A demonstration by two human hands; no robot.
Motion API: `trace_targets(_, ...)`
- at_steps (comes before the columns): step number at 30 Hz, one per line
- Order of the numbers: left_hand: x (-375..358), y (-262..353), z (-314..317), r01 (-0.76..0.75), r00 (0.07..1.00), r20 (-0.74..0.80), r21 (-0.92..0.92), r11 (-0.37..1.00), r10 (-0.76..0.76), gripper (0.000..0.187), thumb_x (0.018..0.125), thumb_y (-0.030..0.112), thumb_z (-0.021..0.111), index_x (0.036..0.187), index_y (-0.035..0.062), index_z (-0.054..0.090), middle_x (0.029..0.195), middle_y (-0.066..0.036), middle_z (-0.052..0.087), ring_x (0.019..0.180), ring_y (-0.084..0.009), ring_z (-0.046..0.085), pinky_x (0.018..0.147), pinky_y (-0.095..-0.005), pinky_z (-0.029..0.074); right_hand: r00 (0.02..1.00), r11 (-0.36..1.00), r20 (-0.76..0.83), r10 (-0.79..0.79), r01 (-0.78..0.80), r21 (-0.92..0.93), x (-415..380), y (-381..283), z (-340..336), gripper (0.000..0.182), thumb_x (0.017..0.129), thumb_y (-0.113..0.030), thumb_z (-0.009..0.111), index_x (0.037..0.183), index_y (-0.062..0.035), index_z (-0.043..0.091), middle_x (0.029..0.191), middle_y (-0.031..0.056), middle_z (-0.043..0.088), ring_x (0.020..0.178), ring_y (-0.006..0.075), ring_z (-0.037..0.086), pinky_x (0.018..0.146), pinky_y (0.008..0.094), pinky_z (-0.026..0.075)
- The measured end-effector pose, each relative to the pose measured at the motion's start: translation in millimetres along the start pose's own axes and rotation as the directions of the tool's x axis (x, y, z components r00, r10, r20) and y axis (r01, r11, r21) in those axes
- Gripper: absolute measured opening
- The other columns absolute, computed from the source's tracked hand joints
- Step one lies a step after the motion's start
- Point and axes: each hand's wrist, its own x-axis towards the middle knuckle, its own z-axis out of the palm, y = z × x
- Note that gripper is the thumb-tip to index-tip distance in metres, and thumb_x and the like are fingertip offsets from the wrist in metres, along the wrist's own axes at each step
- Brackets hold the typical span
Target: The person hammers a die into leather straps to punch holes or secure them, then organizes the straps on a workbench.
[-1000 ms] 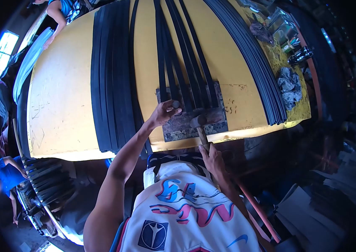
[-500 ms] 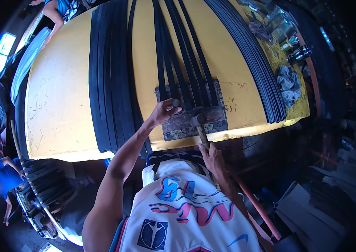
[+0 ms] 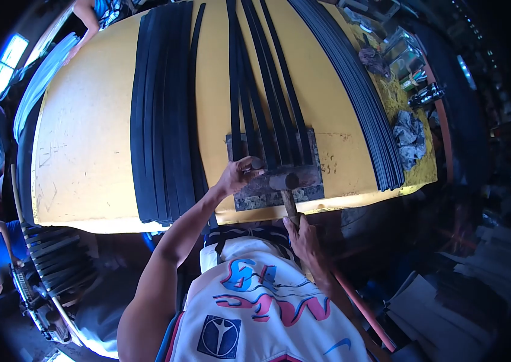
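Note:
My left hand (image 3: 235,177) is closed around a short, round-topped metal punch (image 3: 257,163), held over the left part of a dark, worn board (image 3: 249,201). Its lower end is hidden by the fingers. My right hand (image 3: 305,236) grips the wooden handle of a hammer (image 3: 290,204), whose dark head is above the board's front half, just right of the punch. Several narrow black strips (image 3: 279,114) run from the far side of the table onto the board, their near ends close to the punch and hammer head.
The board lies on a yellow-topped table (image 3: 86,151). Wide black strips (image 3: 162,120) are layered at left, and a stack of thin dark strips (image 3: 352,78) lies at right. Crumpled grey cloth (image 3: 409,139) sits at the right edge. Another person's arm (image 3: 86,24) reaches in at far left.
The whole view has shifted slightly, with the table lower in frame. The hammer head has turned a little beside the punch. Both hands keep their holds.

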Motion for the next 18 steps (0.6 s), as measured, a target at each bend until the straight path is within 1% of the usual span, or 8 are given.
trace_targets(4,-7.9,-6.9,1.2,-0.113,0.993,-0.021,0.206,0.972,0.120,0.035,0.086,0.019,0.073,0.118,0.0082,0.063,0.106,-0.012,0.071,0.100,-0.0280,0.069,0.082,-0.0337,0.053,0.980,0.947,-0.098,-0.175,0.194,0.255,-35.5,-92.0,-69.9,0.036,0.097,-0.036,0.058,0.106,-0.0014,0.058,0.079,0.0138,0.062,0.069,0.0270,0.063,0.064,0.0392,0.048)
trace_targets(6,-8.9,-10.4,2.1,-0.166,0.984,-0.028,0.219,0.962,0.176,0.036,0.086,0.023,0.074,0.116,0.0066,0.062,0.101,-0.015,0.071,0.091,-0.0323,0.069,0.078,-0.0357,0.054,0.817,0.791,-0.337,-0.468,0.557,0.252,-48.6,-104.5,-92.3,0.032,0.098,-0.030,0.056,0.100,0.0012,0.060,0.082,0.0130,0.062,0.074,0.0258,0.064,0.065,0.0365,0.050)
trace_targets(9,-9.4,-7.1,2.8,-0.228,0.970,-0.042,0.199,0.953,0.240,0.039,0.084,0.026,0.075,0.114,0.0056,0.061,0.095,-0.018,0.071,0.081,-0.0380,0.069,0.074,-0.0383,0.055,0.610,0.557,-0.554,-0.567,0.779,0.288,-60.9,-145.9,-109.1,0.030,0.097,-0.029,0.057,0.091,-0.0007,0.063,0.077,0.0113,0.062,0.070,0.0257,0.063,0.064,0.0378,0.049)
trace_targets(10,-9.8,-5.0,1.6,-0.239,0.967,-0.046,0.163,0.957,0.249,0.040,0.083,0.025,0.076,0.115,0.0062,0.061,0.095,-0.018,0.070,0.081,-0.0395,0.068,0.075,-0.0390,0.055,0.507,0.620,-0.423,-0.751,0.762,-0.189,-53.6,-137.2,-104.4,0.032,0.098,-0.029,0.052,0.079,-0.0034,0.057,0.067,0.0061,0.055,0.062,0.0193,0.057,0.057,0.0339,0.044)
trace_targets(12,-8.9,-2.5,-4.6,-0.158,0.987,-0.002,0.218,0.963,0.163,0.041,0.083,0.025,0.076,0.116,0.0071,0.061,0.096,-0.017,0.070,0.084,-0.0397,0.068,0.076,-0.0388,0.056,0.868,0.898,-0.277,-0.412,0.438,0.036,-28.2,-83.2,-41.5,0.044,0.098,-0.033,0.048,0.065,-0.0035,0.051,0.056,0.0064,0.051,0.053,0.0227,0.053,0.052,0.0343,0.041)
trace_targets(14,-18.2,-6.7,3.6,-0.080,0.996,0.058,0.274,0.958,0.066,0.041,0.082,0.024,0.076,0.117,0.0079,0.061,0.097,-0.016,0.071,0.087,-0.0398,0.067,0.077,-0.0386,0.056,0.981,0.962,-0.112,-0.161,0.131,-0.240,-0.3,-54.7,5.6,0.042,0.096,-0.040,0.055,0.086,0.0011,0.059,0.069,0.0223,0.062,0.071,0.0420,0.063,0.064,0.0449,0.048)
trace_targets(16,-19.3,-9.2,5.8,-0.264,0.958,-0.054,0.220,0.939,0.282,0.041,0.084,0.027,0.075,0.118,0.0087,0.061,0.096,-0.014,0.071,0.086,-0.0355,0.068,0.074,-0.0387,0.054,0.928,0.948,-0.196,-0.316,0.298,-0.116,-6.3,-37.1,9.0,0.047,0.097,-0.045,0.052,0.102,0.0023,0.056,0.084,0.0306,0.062,0.087,0.0500,0.061,0.070,0.0537,0.049)
trace_targets(18,-34.7,-4.8,20.2,-0.294,0.947,-0.079,0.179,0.939,0.311,0.041,0.086,0.029,0.074,0.119,0.0082,0.062,0.095,-0.015,0.071,0.083,-0.0316,0.069,0.072,-0.0387,0.052,0.997,0.998,0.044,-0.057,0.057,0.003,-20.9,-51.1,-17.3,0.050,0.096,-0.045,0.054,0.109,0.0031,0.058,0.092,0.0343,0.062,0.095,0.0501,0.060,0.072,0.0509,0.049)
